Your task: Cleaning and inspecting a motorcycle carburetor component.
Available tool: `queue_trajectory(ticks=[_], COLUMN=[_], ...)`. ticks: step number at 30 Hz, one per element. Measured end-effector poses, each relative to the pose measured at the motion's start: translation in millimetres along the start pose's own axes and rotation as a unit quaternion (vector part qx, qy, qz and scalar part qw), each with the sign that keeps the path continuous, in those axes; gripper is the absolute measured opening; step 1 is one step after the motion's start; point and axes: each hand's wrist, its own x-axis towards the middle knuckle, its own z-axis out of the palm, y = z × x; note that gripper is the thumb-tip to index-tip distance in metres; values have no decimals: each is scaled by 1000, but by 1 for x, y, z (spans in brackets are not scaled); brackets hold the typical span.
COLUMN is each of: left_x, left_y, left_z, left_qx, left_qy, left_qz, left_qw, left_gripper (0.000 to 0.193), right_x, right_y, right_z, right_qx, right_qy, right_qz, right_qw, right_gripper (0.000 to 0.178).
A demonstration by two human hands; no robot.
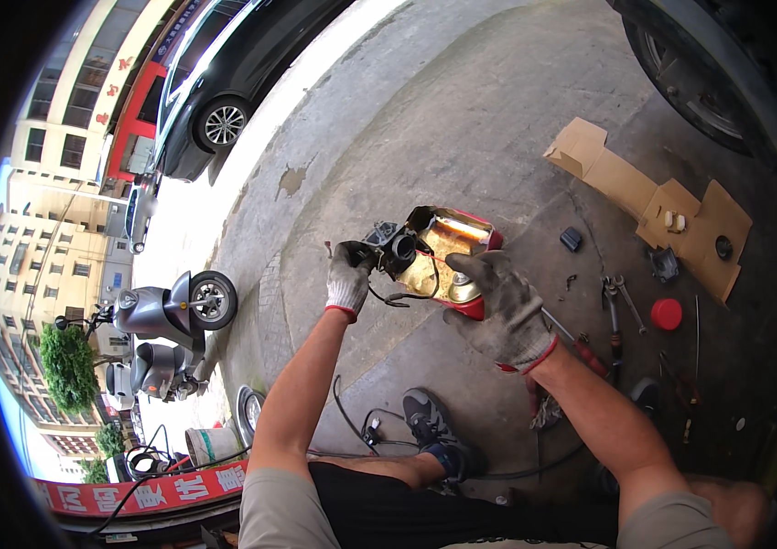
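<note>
My left hand [349, 277], in a grey and white work glove, is closed around the edge of a dark carburetor-like part [395, 247] with a round opening and a dangling black hose. The part is over the left side of a red-sided, cut-open metal can [443, 265] with a yellowish, wet-looking inside. My right hand [505, 311], in a dirty glove, is curled about a spray can [464, 285] whose metal end shows. A thin red straw runs from near its index finger toward the dark part. The palm side of the right hand is hidden.
Flattened cardboard [668, 206] with small parts lies at the right. Wrenches [617, 302], a red cap [666, 315], a screwdriver [689, 425] and a black block [571, 240] are on the concrete. A vehicle wheel [690, 82] stands at upper right. Parked scooters [164, 316] are at left.
</note>
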Motion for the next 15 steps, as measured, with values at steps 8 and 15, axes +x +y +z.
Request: queue_trajectory(ticks=[8, 15], left_x=[-1, -2], left_y=[9, 11], left_z=[0, -1], left_qx=[10, 0], left_qy=[11, 15], left_qz=[12, 6], left_qw=[1000, 1000], left_gripper=[27, 27], right_x=[-1, -4], right_y=[-2, 2], right_z=[-1, 1], right_qx=[-5, 4], right_qy=[-10, -1], right_qz=[7, 2], right_qw=[1000, 1000], right_gripper=[71, 69])
